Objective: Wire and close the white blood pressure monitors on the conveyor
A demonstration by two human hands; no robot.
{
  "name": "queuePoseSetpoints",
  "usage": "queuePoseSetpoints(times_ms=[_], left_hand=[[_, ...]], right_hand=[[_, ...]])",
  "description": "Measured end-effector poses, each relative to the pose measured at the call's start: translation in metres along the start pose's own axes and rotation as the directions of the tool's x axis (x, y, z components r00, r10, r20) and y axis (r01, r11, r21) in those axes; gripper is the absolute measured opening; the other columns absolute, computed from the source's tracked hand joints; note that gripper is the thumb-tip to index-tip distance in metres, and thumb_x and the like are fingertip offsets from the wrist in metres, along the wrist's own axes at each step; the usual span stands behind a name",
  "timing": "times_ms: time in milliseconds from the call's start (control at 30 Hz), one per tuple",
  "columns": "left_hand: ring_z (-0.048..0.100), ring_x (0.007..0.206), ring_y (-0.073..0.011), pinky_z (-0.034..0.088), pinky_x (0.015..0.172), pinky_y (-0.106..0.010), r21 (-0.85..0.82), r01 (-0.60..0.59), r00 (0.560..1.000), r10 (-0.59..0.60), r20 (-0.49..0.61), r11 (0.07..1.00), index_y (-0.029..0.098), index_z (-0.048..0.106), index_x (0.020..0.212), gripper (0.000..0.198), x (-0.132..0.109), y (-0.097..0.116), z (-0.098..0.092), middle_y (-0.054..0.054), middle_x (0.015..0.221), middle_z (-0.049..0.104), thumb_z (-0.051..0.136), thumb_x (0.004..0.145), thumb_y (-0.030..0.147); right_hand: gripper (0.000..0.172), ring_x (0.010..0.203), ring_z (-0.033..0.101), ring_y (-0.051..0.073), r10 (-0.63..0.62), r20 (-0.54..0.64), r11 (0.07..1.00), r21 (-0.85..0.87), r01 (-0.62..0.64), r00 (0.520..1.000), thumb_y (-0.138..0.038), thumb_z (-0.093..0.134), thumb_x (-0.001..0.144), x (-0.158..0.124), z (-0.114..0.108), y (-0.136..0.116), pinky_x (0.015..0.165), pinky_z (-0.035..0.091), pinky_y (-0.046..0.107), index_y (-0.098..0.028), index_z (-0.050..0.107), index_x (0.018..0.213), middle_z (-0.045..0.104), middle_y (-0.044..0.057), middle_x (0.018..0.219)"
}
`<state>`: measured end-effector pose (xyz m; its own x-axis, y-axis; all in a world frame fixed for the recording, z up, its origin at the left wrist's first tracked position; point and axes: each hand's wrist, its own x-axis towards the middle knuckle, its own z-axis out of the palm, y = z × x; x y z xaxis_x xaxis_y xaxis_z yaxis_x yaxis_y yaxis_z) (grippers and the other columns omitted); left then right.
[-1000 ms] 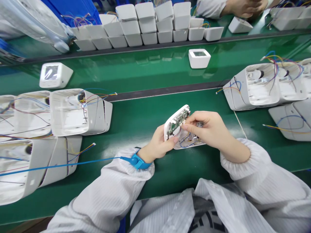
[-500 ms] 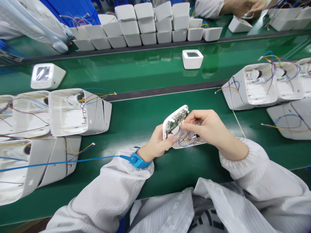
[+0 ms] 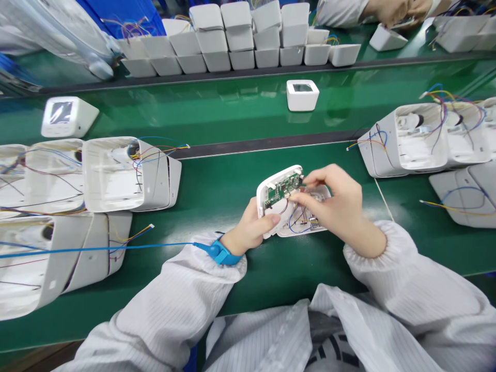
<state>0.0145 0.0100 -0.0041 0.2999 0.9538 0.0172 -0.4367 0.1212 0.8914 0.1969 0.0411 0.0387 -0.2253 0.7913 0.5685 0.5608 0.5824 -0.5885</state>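
A white plastic panel (image 3: 261, 199) with a green circuit board (image 3: 285, 187) on its inner side stands tilted in my left hand (image 3: 256, 225), which is closed on its left end, thumb in front. My right hand (image 3: 336, 199) is closed at the board: the thumb presses its lower edge by a small white connector, and a finger rests at its right end. Beside and partly under the panel lies a shallow white shell (image 3: 300, 225) with thin blue and red wires and small metal parts. The right fingers partly cover the shell. Whether a wire is between them is hidden.
White housings with loose wires stand at left (image 3: 155, 181) and right (image 3: 382, 150). Two white units with small screens (image 3: 62, 113) (image 3: 302, 98) sit beyond the dark strip. Stacked housings (image 3: 217, 41) line the back. A blue cord (image 3: 155, 247) runs leftward from my wrist strap. Another person's hands (image 3: 403, 11) work at top right.
My right fingers have spread from a tight pinch at the board's edge; one finger has moved up to its right end. The panel has turned slightly, so more of the board shows.
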Motion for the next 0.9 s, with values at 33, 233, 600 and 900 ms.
queuePoseSetpoints(times_ms=[33, 233, 600, 900], left_hand=[[0.068, 0.101, -0.0284, 0.052, 0.097, -0.042, -0.023, 0.006, 1.0, -0.005, 0.018, 1.0, 0.019, 0.071, 0.114, 0.05, 0.0, 0.001, 0.0, -0.008, 0.109, 0.073, 0.08, 0.071, 0.041], [0.067, 0.106, -0.0338, 0.049, 0.102, -0.047, -0.029, 0.063, 0.998, -0.062, 0.027, 0.998, 0.015, 0.069, 0.118, 0.059, 0.0, 0.004, -0.002, -0.011, 0.112, 0.073, 0.081, 0.067, 0.043], [0.069, 0.099, -0.0315, 0.054, 0.095, -0.044, -0.05, 0.065, 0.997, -0.063, 0.047, 0.997, 0.014, 0.068, 0.12, 0.06, 0.004, 0.007, -0.003, -0.011, 0.109, 0.074, 0.077, 0.069, 0.044], [0.07, 0.095, -0.0312, 0.056, 0.087, -0.042, 0.084, -0.067, 0.997, 0.064, 0.038, 0.994, 0.014, 0.072, 0.112, 0.066, 0.007, 0.007, -0.014, -0.012, 0.105, 0.075, 0.081, 0.065, 0.06]], right_hand=[[0.027, 0.094, 0.066, 0.025, -0.046, -0.011, 0.999, -0.017, 0.046, 0.999, -0.043, 0.076, 0.083, 0.001, 0.0, 0.004, 0.08, 0.056, 0.039, -0.022, 0.07, 0.099, 0.071, 0.008, 0.099], [0.04, 0.114, 0.065, 0.027, -0.199, 0.125, 0.974, -0.084, 0.21, 0.972, -0.045, 0.059, 0.096, 0.002, 0.0, 0.016, 0.098, 0.053, 0.042, -0.025, 0.062, 0.131, 0.067, 0.01, 0.127], [0.036, 0.107, 0.068, 0.026, -0.231, 0.081, 0.938, -0.248, 0.244, 0.97, -0.039, 0.061, 0.096, -0.002, 0.003, 0.01, 0.09, 0.054, 0.039, -0.023, 0.062, 0.129, 0.07, 0.011, 0.123], [0.027, 0.082, 0.07, 0.019, -0.003, 0.237, 0.989, 0.143, -0.032, 0.972, -0.032, 0.076, 0.084, 0.009, -0.008, 0.012, 0.075, 0.058, 0.032, -0.021, 0.067, 0.107, 0.075, 0.004, 0.097]])
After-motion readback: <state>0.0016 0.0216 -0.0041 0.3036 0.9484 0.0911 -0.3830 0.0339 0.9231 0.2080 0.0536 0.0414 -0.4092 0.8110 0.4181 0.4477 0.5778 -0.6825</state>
